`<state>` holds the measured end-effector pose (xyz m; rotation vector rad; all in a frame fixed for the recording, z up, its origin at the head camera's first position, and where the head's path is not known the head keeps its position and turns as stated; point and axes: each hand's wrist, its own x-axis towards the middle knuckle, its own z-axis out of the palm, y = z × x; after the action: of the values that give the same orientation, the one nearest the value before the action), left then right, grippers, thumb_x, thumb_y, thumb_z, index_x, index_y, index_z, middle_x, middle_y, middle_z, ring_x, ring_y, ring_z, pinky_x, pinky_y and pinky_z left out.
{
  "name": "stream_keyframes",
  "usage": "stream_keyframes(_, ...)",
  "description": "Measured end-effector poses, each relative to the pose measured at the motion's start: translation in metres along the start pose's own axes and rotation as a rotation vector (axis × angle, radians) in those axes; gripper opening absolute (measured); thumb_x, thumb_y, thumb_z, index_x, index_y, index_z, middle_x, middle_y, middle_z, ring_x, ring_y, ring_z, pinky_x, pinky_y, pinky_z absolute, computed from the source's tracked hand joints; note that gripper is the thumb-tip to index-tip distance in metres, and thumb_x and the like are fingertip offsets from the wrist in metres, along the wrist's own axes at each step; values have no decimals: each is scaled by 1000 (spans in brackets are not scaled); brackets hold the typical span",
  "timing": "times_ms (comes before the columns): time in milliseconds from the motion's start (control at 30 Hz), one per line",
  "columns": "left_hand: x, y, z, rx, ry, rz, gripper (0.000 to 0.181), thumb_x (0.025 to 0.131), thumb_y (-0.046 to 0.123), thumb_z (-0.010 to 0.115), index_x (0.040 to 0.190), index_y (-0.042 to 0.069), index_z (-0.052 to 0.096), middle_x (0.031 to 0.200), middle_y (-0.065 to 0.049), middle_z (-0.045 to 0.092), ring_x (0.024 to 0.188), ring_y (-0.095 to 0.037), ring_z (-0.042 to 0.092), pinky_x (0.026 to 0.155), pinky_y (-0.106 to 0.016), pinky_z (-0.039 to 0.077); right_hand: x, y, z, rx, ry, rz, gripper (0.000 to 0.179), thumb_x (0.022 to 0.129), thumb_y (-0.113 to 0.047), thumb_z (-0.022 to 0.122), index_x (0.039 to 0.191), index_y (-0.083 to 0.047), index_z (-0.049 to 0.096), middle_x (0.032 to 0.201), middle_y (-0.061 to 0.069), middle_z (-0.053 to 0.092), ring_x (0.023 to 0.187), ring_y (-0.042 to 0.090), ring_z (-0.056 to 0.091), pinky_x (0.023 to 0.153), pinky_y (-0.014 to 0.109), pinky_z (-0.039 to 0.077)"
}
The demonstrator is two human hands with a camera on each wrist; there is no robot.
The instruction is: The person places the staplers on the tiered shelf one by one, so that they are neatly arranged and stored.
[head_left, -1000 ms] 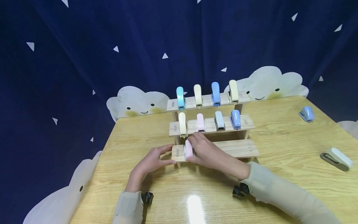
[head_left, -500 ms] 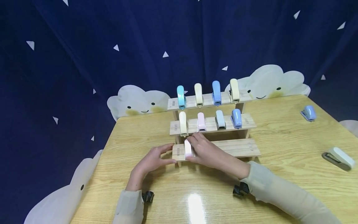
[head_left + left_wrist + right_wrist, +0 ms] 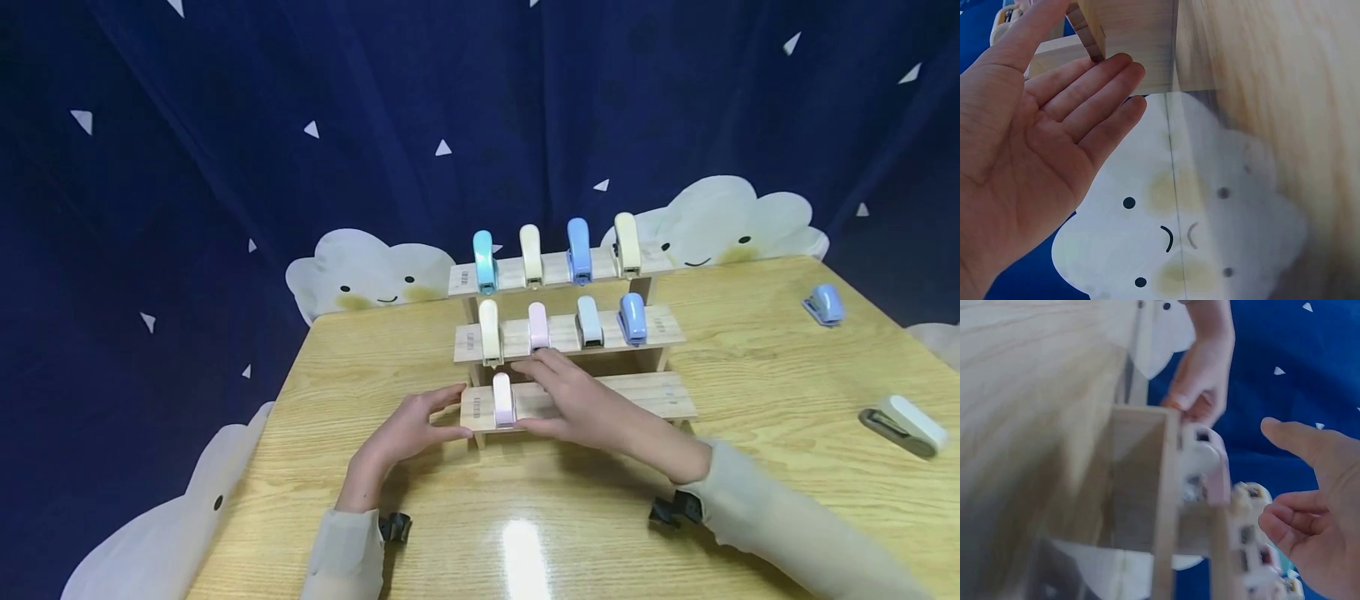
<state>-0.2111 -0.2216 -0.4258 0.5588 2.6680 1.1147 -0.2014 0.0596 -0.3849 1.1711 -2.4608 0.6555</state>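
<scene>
A pale pink stapler [image 3: 503, 402] stands upright near the left end of the bottom tier of a wooden three-tier rack [image 3: 637, 396]. My right hand [image 3: 581, 404] is just right of this stapler, thumb and fingers spread, with nothing held. The right wrist view shows a gap between that hand [image 3: 1319, 500] and the stapler [image 3: 1216, 469]. With thumb and fingers extended, my left hand [image 3: 412, 429] rests at the left end of the bottom tier. In the left wrist view its palm [image 3: 1041, 150] faces the camera and its fingers lie along the rack's side.
Several staplers line the upper tiers, among them a turquoise one [image 3: 485, 262] and a cream one [image 3: 491, 333]. On the right of the wooden table [image 3: 750, 367] lie a blue stapler [image 3: 824, 305] and a white stapler [image 3: 903, 425]. A dark blue curtain [image 3: 375, 100] hangs behind.
My right hand has let go of the pale pink stapler and moved a little to the right, its fingers spreading. The stapler stays on the bottom tier. My left hand has not moved.
</scene>
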Motion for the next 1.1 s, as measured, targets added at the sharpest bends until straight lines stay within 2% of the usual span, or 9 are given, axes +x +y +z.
stream_keyframes(100, -1, 0, 0, 3, -4, -10, 78, 81, 35, 79, 147, 12, 45, 145, -10, 54, 135, -28, 51, 114, -47, 40, -10, 10, -17, -15, 55, -61, 67, 82, -37, 78, 133, -1, 54, 121, 11, 59, 110, 22, 60, 93, 36, 57)
stream_keyframes(200, -1, 1, 0, -1, -11, -11, 78, 82, 35, 78, 148, 12, 44, 145, -10, 53, 135, -28, 51, 115, -47, 40, -23, 27, -32, -37, 148, -122, 63, 84, -38, 76, 129, 1, 56, 116, 10, 60, 104, 20, 60, 88, 35, 58)
stream_keyframes(333, -2, 1, 0, -3, -15, -10, 78, 82, 36, 78, 148, 11, 44, 146, -10, 53, 135, -28, 51, 114, -47, 41, -47, 52, -51, -54, 232, -131, 62, 87, -42, 72, 127, 3, 58, 114, 10, 60, 102, 18, 58, 93, 19, 51)
stream_keyframes(467, -2, 1, 0, 1, -13, -9, 78, 82, 36, 78, 148, 11, 44, 146, -10, 53, 135, -28, 51, 115, -47, 40, -73, 69, -69, -92, 243, -67, 62, 83, -35, 78, 128, 2, 58, 113, 9, 60, 100, 15, 56, 95, 6, 40)
stream_keyframes(700, -1, 1, 0, 10, -5, -5, 76, 83, 35, 78, 147, 11, 45, 145, -10, 54, 134, -27, 52, 114, -47, 41, -118, 99, -96, -224, 236, 35, 65, 69, -21, 88, 124, 1, 61, 108, 8, 62, 96, 12, 53, 88, 9, 40)
stream_keyframes(800, 0, 1, 1, 10, -1, 2, 76, 83, 35, 78, 147, 10, 45, 145, -11, 54, 134, -28, 52, 113, -48, 42, -140, 113, -105, -255, 237, 103, 67, 61, -14, 89, 121, 0, 63, 106, 7, 63, 99, 1, 50, 89, 5, 36)
stream_keyframes(933, -1, 1, 1, 12, -1, -9, 77, 83, 37, 78, 147, 11, 45, 146, -10, 53, 135, -29, 51, 113, -49, 41, -171, 132, -116, -279, 221, 217, 64, 60, -16, 90, 117, -3, 65, 103, 5, 65, 101, -17, 38, 85, 3, 33)
stream_keyframes(1067, -2, 0, 1, 18, -8, -18, 77, 83, 39, 77, 148, 13, 44, 148, -10, 51, 137, -30, 49, 114, -49, 40, -202, 150, -126, -322, 190, 288, 60, 63, -22, 90, 114, -3, 66, 101, 7, 66, 100, -23, 31, 77, 7, 35)
stream_keyframes(1100, -2, 0, 1, 19, -10, -17, 77, 83, 39, 77, 148, 13, 44, 148, -10, 51, 137, -30, 49, 114, -50, 40, -209, 154, -129, -346, 180, 301, 59, 63, -23, 90, 113, -3, 66, 100, 8, 66, 98, -20, 34, 74, 9, 37)
